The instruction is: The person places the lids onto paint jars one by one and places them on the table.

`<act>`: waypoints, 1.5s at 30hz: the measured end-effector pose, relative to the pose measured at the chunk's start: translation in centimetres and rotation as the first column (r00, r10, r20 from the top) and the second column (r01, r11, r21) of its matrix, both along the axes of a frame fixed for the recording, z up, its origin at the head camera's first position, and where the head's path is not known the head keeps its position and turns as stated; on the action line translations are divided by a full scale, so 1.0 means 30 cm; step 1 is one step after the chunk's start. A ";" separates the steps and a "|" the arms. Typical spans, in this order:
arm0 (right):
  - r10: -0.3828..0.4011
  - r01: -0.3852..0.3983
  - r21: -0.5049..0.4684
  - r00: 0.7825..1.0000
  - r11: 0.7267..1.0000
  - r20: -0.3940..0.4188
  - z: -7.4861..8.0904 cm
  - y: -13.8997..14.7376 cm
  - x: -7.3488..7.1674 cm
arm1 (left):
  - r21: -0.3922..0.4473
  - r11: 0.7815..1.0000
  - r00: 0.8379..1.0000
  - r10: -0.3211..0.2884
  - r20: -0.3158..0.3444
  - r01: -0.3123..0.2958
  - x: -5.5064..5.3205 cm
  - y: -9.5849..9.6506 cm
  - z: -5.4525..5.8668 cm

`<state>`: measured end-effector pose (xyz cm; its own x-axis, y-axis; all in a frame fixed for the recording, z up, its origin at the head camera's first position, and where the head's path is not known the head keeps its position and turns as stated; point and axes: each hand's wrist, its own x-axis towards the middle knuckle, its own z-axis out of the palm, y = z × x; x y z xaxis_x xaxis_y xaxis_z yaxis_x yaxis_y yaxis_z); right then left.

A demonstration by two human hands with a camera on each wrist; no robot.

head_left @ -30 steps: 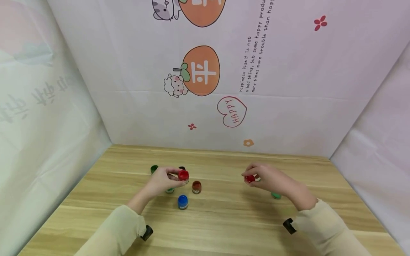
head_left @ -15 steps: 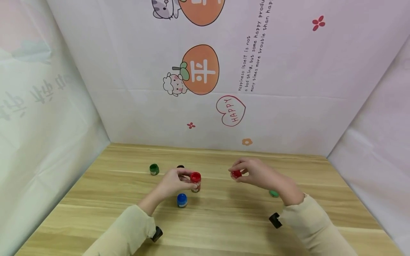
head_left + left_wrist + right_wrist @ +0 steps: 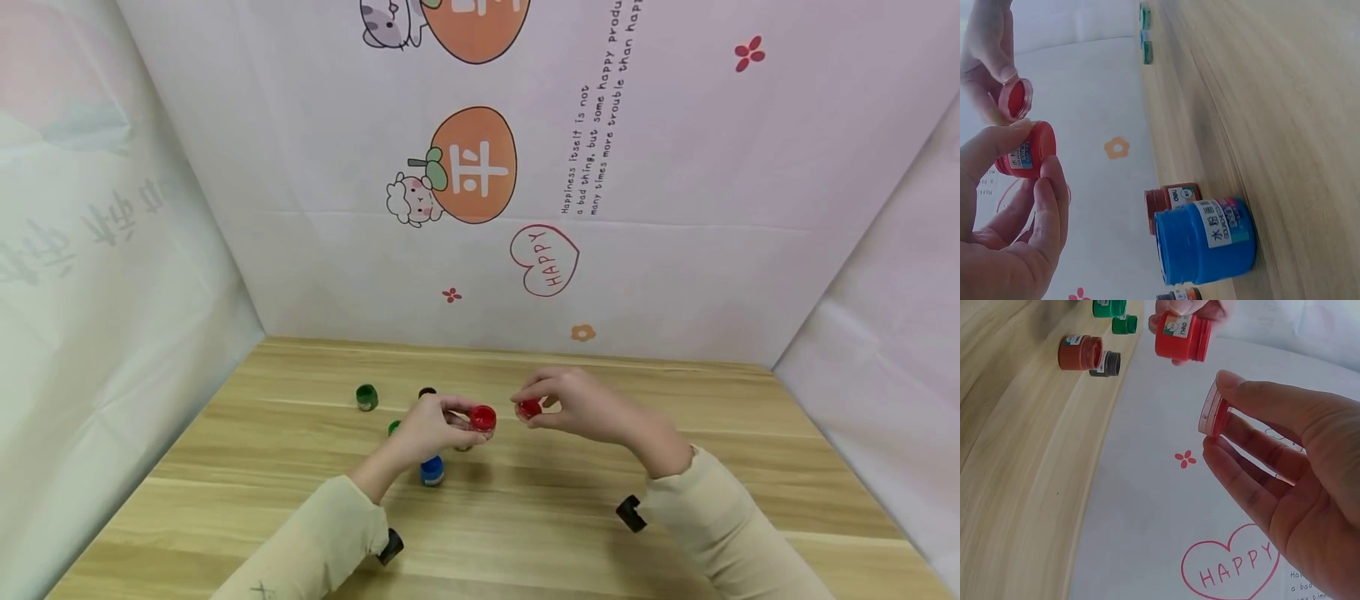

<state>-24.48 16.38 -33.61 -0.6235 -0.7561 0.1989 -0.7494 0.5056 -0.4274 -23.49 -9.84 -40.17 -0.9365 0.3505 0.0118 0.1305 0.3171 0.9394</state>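
Note:
My left hand (image 3: pixel 429 435) pinches a small red gouache jar (image 3: pixel 483 421) by its sides, thumb on one side and fingers on the other. The jar is uncapped, and red paint shows inside it in the head view. To its right, my right hand (image 3: pixel 585 406) holds a round red lid (image 3: pixel 528 408) between thumb and fingertips. In the right wrist view the clear-edged lid (image 3: pixel 1212 414) is tipped on its side, a small gap from the jar's mouth (image 3: pixel 1202 341). Both hands are above the wooden table (image 3: pixel 525 533).
A blue jar (image 3: pixel 432 472) stands just below the left hand; a brown jar (image 3: pixel 1079 352) is mostly hidden behind that hand in the head view. Dark green (image 3: pixel 367 397), green (image 3: pixel 393 427) and black (image 3: pixel 427 392) jars stand further left and back. Green lids (image 3: pixel 1147 52) lie right.
My left hand has carried the red jar to the right, and my right hand has brought the red lid left towards it. The gap between jar and lid has narrowed.

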 end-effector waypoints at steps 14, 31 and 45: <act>0.044 -0.044 -0.003 0.999 0.999 -0.028 -0.006 -0.049 0.011 | -0.044 0.998 0.998 -0.049 -0.028 0.048 0.008 0.037 0.003; 0.087 -0.087 0.023 0.996 0.996 -0.004 -0.016 -0.084 0.019 | -0.022 0.996 0.996 -0.090 -0.028 0.089 0.021 0.059 -0.005; 0.161 -0.159 0.037 0.985 0.987 -0.059 -0.031 -0.089 0.020 | -0.005 0.991 0.991 -0.137 -0.010 0.137 0.026 0.058 -0.006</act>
